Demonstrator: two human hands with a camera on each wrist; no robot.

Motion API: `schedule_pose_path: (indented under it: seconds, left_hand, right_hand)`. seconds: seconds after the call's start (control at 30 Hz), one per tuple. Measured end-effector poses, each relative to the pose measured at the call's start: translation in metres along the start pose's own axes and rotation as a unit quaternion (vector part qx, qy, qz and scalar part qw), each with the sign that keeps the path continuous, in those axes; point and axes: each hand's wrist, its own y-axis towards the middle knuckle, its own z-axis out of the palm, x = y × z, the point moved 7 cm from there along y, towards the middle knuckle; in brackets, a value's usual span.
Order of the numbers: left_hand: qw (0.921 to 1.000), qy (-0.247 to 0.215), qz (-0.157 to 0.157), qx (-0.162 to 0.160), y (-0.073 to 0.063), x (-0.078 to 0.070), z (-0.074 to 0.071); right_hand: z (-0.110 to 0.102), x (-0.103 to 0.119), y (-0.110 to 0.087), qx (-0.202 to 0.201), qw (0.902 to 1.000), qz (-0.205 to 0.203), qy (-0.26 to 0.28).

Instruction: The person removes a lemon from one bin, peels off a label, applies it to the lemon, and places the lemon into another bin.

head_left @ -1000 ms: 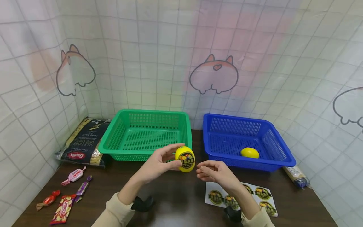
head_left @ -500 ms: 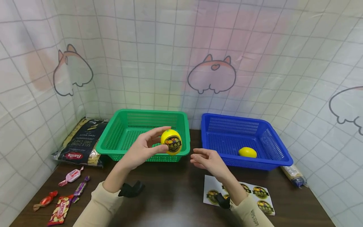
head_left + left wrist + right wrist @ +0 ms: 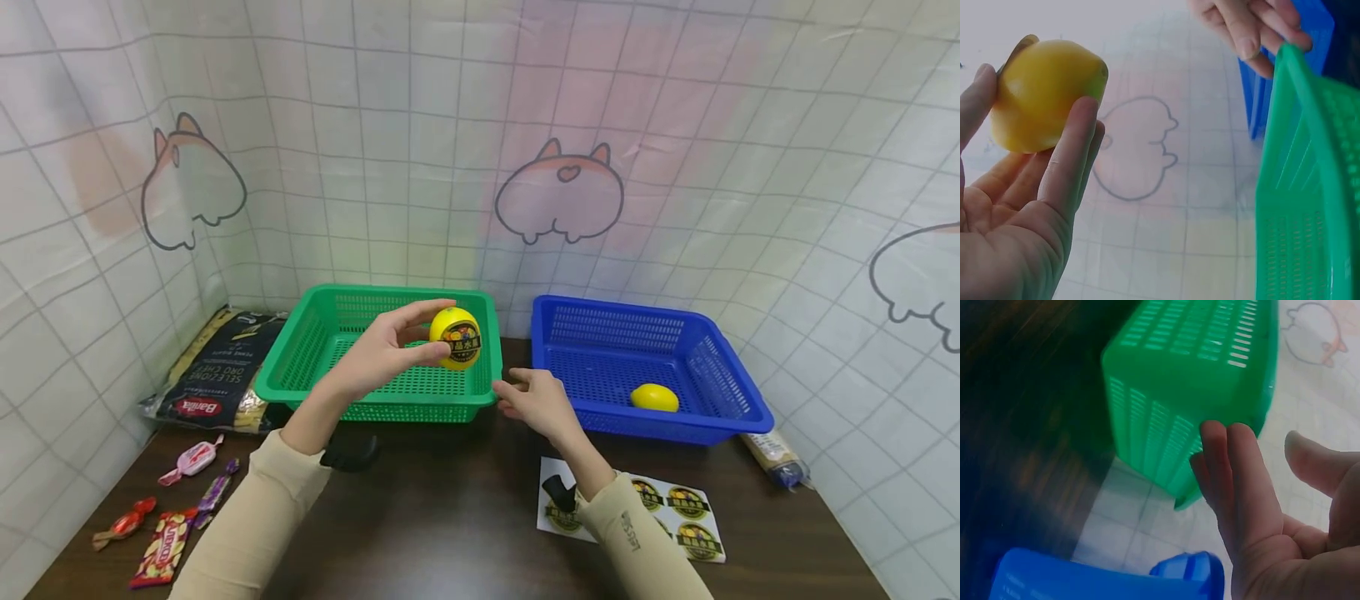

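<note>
My left hand pinches a yellow lemon between thumb and fingers, above the green basket. A round black fruit sticker on the lemon faces me; in the left wrist view only the sticker's edge shows, standing up off the skin. My right hand is at the green basket's near right corner, its fingers loosely extended and holding nothing. Whether its fingertips touch the rim, I cannot tell. A second lemon lies inside the blue basket on the right.
A white sheet of round stickers lies at the front right, partly under my right forearm. Several wrapped candies lie at the left. A black pasta bag stands beside the green basket; a small packet is right of the blue one.
My left hand has carried the lemon forward and left, from in front of the green basket to above it. The right hand has moved forward to that basket's corner.
</note>
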Motion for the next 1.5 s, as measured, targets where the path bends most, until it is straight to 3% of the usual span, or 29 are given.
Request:
schedule_pose_path:
  seconds: [0.33, 0.53, 0.9, 1.23, 1.5]
  left_hand:
    - [0.9997, 0.003, -0.017, -0.018, 0.035, 0.01, -0.028]
    - [0.9986, -0.008, -0.036, -0.039, 0.046, 0.034, -0.052]
    - [0.9914, 0.007, -0.117, -0.059, 0.064, 0.074, -0.084]
    - [0.9793, 0.056, -0.193, -0.026, 0.06, 0.12, -0.098]
    - [0.9624, 0.097, -0.254, -0.007, 0.05, 0.152, -0.109]
  right_hand:
    - [0.01, -0.007, 0.012, -0.011, 0.9999, -0.007, 0.004]
    - [0.011, -0.004, 0.014, -0.01, 0.9999, -0.01, 0.001]
    - [0.01, 0.0, 0.015, 0.006, 0.9997, -0.008, -0.022]
    - [0.011, 0.0, 0.012, 0.006, 0.9998, -0.001, -0.02]
    - [0.012, 0.003, 0.014, 0.008, 0.9993, -0.01, -0.036]
